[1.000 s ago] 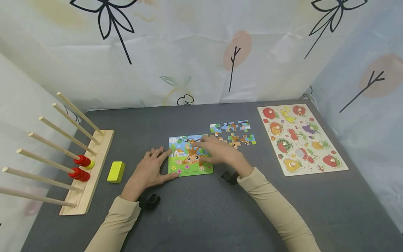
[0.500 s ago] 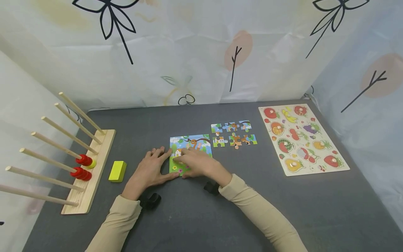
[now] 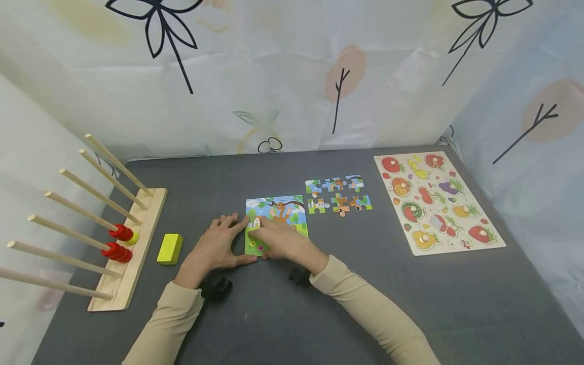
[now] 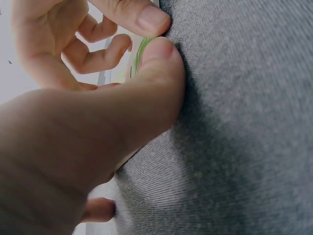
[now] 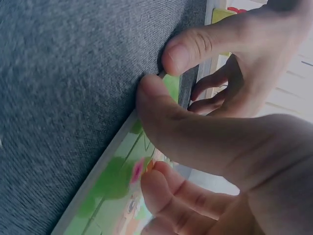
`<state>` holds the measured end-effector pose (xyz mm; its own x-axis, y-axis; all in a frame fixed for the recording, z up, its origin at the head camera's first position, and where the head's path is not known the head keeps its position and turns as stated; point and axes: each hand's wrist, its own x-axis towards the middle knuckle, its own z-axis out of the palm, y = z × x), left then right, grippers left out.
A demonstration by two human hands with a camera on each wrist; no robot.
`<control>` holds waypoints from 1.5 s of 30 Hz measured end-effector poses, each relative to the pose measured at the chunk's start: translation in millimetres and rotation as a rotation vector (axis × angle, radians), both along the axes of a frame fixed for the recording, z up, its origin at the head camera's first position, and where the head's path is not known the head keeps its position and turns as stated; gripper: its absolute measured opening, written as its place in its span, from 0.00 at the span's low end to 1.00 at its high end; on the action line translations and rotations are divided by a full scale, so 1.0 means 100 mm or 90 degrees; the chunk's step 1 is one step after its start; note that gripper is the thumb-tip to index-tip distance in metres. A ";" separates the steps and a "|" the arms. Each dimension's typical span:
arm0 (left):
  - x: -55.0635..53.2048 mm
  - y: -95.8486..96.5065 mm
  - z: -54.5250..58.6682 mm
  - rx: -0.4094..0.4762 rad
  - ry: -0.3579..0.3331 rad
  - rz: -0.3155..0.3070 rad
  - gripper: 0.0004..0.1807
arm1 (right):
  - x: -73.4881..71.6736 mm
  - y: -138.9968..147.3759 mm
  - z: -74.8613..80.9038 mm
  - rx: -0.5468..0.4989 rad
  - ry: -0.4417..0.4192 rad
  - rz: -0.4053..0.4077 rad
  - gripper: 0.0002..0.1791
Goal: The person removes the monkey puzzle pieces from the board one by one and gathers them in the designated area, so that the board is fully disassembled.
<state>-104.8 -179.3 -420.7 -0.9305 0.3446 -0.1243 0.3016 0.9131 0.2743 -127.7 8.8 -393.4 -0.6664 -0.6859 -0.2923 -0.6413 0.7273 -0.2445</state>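
A jigsaw puzzle (image 3: pixel 292 208) with a monkey, a house and grass lies flat at the table's middle. My left hand (image 3: pixel 216 246) lies against its near left corner, index finger along the left side and thumb (image 4: pixel 151 81) at the front edge. Over the puzzle's lower left part, my right hand (image 3: pixel 285 242) grips it, thumb (image 5: pixel 156 103) at the front edge and curled fingers (image 5: pixel 159 193) on the picture. Both thumbs sit close together. The right hand hides part of the picture. Loose jigsaw pieces (image 3: pixel 339 203) lie in two rows just right of the puzzle.
A wooden stand (image 3: pixel 145 223) with slanting pegs and some red rings (image 3: pixel 117 252) stands at the left. Beside it sits a yellow block (image 3: pixel 170 248). At the right lies a fruit peg board (image 3: pixel 438 203). A patterned cloth (image 3: pixel 292 76) hangs behind the table.
My right hand has moved left and toward me, from the puzzle's upper right to its lower left, uncovering the loose pieces. The left hand has stayed at the corner.
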 end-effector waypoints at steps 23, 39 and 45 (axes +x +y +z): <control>-0.01 0.00 -0.01 -0.005 -0.006 0.005 0.56 | 0.04 0.04 -0.03 -0.058 -0.004 -0.039 0.36; 0.01 0.00 -0.02 0.000 0.003 0.007 0.56 | 0.06 0.04 0.00 -0.025 0.030 -0.056 0.37; 0.00 -0.01 -0.02 0.001 0.005 0.003 0.56 | 0.06 0.03 0.02 -0.008 0.053 -0.032 0.37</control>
<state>-104.4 -180.1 -423.1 -0.9333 0.3400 -0.1158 0.2992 0.9142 0.2733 -122.0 12.3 -391.6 -0.7215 -0.6547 -0.2255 -0.6230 0.7559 -0.2014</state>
